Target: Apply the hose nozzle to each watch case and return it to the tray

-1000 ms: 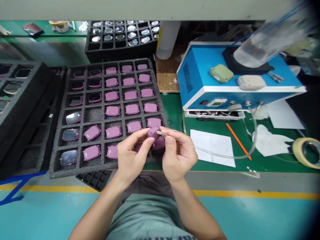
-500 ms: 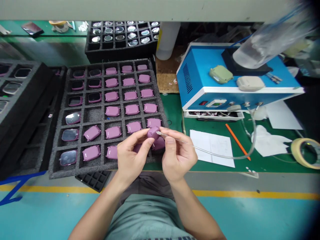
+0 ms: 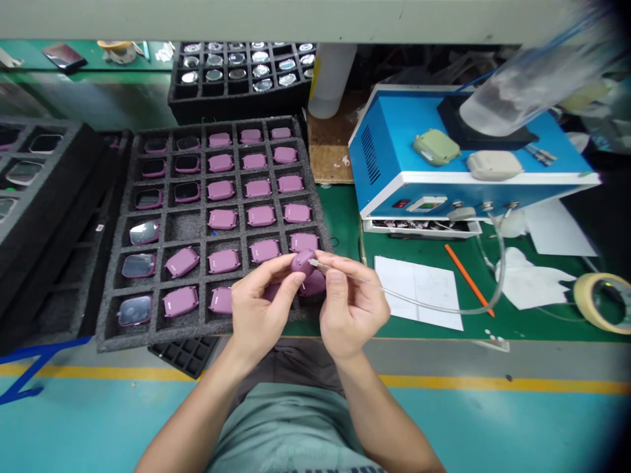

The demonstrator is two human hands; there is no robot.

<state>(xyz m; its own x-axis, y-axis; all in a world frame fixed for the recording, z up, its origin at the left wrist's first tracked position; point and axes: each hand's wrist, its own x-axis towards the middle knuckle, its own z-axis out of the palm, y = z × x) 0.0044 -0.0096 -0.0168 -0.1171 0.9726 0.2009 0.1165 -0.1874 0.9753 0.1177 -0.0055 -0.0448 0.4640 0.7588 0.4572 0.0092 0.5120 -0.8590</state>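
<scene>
My left hand (image 3: 259, 309) is closed around a small purple watch case (image 3: 302, 261), held up between thumb and fingers. My right hand (image 3: 350, 305) pinches a thin metal nozzle (image 3: 320, 265) on a clear tube (image 3: 434, 307); its tip touches the case. Both hands hover over the near right corner of a grey foam tray (image 3: 315, 197) whose cells hold several purple cases. The tube runs right and up to a blue machine (image 3: 394, 157).
A second black tray (image 3: 175, 98) of round lenses sits behind. Dark trays (image 3: 73, 157) lie at left. On the green bench are white paper (image 3: 424, 289), an orange pencil (image 3: 468, 279), a tape roll (image 3: 604, 301) and a white bottle (image 3: 330, 75).
</scene>
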